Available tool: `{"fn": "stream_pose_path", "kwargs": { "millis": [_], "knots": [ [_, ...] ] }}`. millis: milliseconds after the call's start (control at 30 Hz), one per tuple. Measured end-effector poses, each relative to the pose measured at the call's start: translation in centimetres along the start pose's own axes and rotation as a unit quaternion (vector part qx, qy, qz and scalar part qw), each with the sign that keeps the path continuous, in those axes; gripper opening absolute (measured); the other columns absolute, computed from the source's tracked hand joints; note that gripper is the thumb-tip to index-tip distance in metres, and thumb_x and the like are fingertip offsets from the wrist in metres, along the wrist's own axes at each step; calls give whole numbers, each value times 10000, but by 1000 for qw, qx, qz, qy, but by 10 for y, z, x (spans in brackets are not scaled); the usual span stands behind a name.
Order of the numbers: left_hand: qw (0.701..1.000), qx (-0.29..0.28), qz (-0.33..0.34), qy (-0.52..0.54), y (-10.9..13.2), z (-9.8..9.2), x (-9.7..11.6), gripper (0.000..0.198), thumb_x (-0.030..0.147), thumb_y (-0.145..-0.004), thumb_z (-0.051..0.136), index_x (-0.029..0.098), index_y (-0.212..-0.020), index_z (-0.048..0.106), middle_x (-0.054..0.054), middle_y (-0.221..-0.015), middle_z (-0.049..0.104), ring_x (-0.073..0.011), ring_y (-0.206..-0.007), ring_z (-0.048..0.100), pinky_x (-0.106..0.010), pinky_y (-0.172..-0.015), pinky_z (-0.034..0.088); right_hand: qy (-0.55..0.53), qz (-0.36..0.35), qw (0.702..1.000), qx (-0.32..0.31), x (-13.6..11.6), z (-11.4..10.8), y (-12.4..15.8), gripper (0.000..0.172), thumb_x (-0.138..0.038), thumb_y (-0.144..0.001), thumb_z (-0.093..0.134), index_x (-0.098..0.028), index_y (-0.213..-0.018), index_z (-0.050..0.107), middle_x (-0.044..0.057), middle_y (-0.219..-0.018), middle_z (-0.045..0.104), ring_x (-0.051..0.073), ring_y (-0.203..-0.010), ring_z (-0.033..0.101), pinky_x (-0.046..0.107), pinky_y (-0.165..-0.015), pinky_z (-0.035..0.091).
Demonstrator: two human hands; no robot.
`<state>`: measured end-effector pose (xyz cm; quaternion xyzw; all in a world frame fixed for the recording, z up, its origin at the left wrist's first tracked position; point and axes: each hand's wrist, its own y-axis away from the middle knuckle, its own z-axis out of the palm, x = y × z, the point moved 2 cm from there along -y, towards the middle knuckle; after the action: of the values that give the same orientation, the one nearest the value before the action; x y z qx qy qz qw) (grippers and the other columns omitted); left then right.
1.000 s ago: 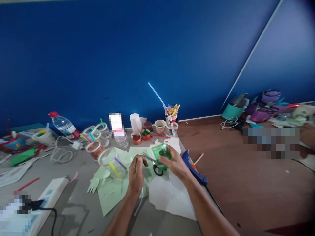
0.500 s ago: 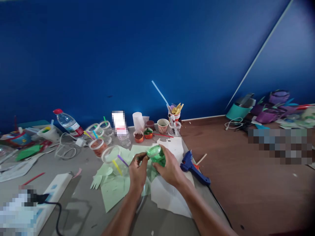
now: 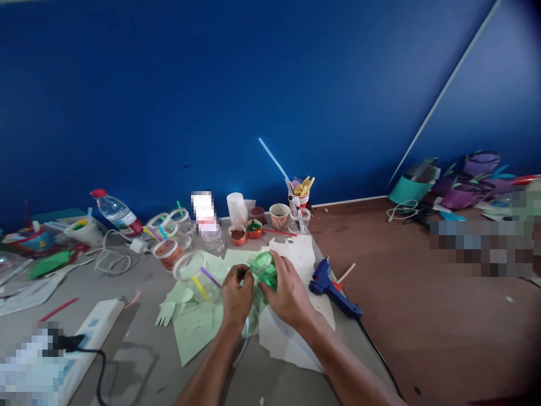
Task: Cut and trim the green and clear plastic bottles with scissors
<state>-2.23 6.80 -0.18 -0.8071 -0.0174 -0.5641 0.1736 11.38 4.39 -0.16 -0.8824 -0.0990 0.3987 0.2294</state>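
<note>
A shiny, translucent green plastic cup (image 3: 262, 267) is held above the papers, tilted toward the left. My right hand (image 3: 288, 290) wraps around its right side, the thumb below and the fingers behind. Close to the cup's left edge, my left hand (image 3: 237, 293) is closed in a pinch; its fingertips look dark, and what they grip, if anything, cannot be made out. Beneath both hands lie pale green paper (image 3: 196, 332) and a torn white sheet (image 3: 291, 344). A clear plastic cup (image 3: 190, 276) with yellow and purple straws stands left of my left hand.
A blue glue gun (image 3: 333, 290) lies right of my right hand, its cord running toward me. Small paint cups (image 3: 237, 235), a paper cup (image 3: 279, 216) and a water bottle (image 3: 116, 213) line the back. A power strip (image 3: 95, 338) lies at left.
The green cup has turned in my right hand, so its open rim no longer faces up as before. My left fingers have drawn slightly away from its edge.
</note>
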Motion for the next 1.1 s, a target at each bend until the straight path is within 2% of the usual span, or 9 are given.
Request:
{"fn": "stream_pose_path", "kwargs": {
  "millis": [200, 300, 400, 467, 533, 667, 867, 1000, 1100],
  "knots": [
    [999, -16, -17, -22, 1, 8, 4, 62, 209, -713, 500, 210, -662, 535, 19, -595, 557, -161, -586, 528, -269, -571, 406, -52, 33, 998, 14, 1, 0, -3, 558, -141, -726, 563, -154, -1272, 447, 151, -1118, 593, 294, -1092, 554, 458, -955, 470],
    [994, -25, -75, 77, -2, 10, -6, 30, 232, -707, 521, 207, -689, 523, 24, -581, 562, -160, -562, 572, -271, -561, 434, -107, 89, 990, 7, -3, -10, -7, 523, -174, -708, 580, -160, -1221, 480, 130, -1088, 621, 272, -1022, 590, 434, -914, 483],
    [979, -24, -122, 164, -7, 7, -16, 119, 303, -706, 547, 202, -702, 485, 41, -585, 554, -157, -544, 619, -304, -605, 498, -188, 168, 968, 5, -3, -24, -13, 437, -247, -769, 550, -159, -1191, 477, 86, -1001, 650, 213, -877, 622, 366, -830, 504],
    [975, -18, -111, 190, -8, 6, -17, 177, 360, -736, 549, 196, -728, 482, 37, -645, 560, -152, -594, 645, -331, -672, 531, -197, 196, 960, 30, 1, -31, -16, 507, -283, -746, 585, -147, -1216, 455, 93, -1034, 641, 220, -905, 612, 368, -844, 491],
    [971, -23, -88, 223, -7, 6, -15, 224, 410, -785, 543, 187, -781, 514, 15, -722, 579, -145, -648, 653, -337, -719, 540, -209, 209, 955, 20, 5, -34, -19, 546, -299, -727, 604, -134, -1225, 454, 97, -1034, 638, 225, -899, 609, 376, -840, 487],
    [970, -59, -46, 229, 1, 12, -7, 312, 466, -861, 490, 174, -934, 573, -32, -848, 624, -133, -661, 642, -320, -723, 533, -236, 186, 954, -17, 5, -32, -19, 544, -255, -721, 602, -159, -1238, 464, 89, -1104, 634, 217, -964, 609, 366, -884, 475],
    [992, -69, -9, 104, 5, 8, -2, 265, 356, -839, 534, 170, -1002, 630, -62, -882, 694, -174, -786, 660, -304, -759, 505, -137, 136, 980, -35, 3, -21, -14, 622, -233, -709, 616, -146, -1298, 437, 141, -1254, 569, 271, -1165, 532, 422, -1018, 402],
    [993, -56, -41, 100, 3, 7, -5, 254, 305, -771, 594, 175, -969, 685, -62, -893, 716, -190, -813, 664, -302, -768, 498, -41, 87, 995, -26, 6, -11, -10, 624, -226, -720, 616, -132, -1309, 435, 167, -1190, 587, 314, -1147, 529, 475, -1011, 403],
    [991, -41, -74, 108, 1, 8, -9, 233, 303, -740, 611, 163, -902, 702, -65, -844, 720, -192, -767, 661, -296, -719, 499, 19, 39, 999, -5, 6, -3, -6, 614, -209, -730, 613, -138, -1313, 434, 163, -1125, 599, 322, -1092, 544, 488, -977, 427]
  ]
}}
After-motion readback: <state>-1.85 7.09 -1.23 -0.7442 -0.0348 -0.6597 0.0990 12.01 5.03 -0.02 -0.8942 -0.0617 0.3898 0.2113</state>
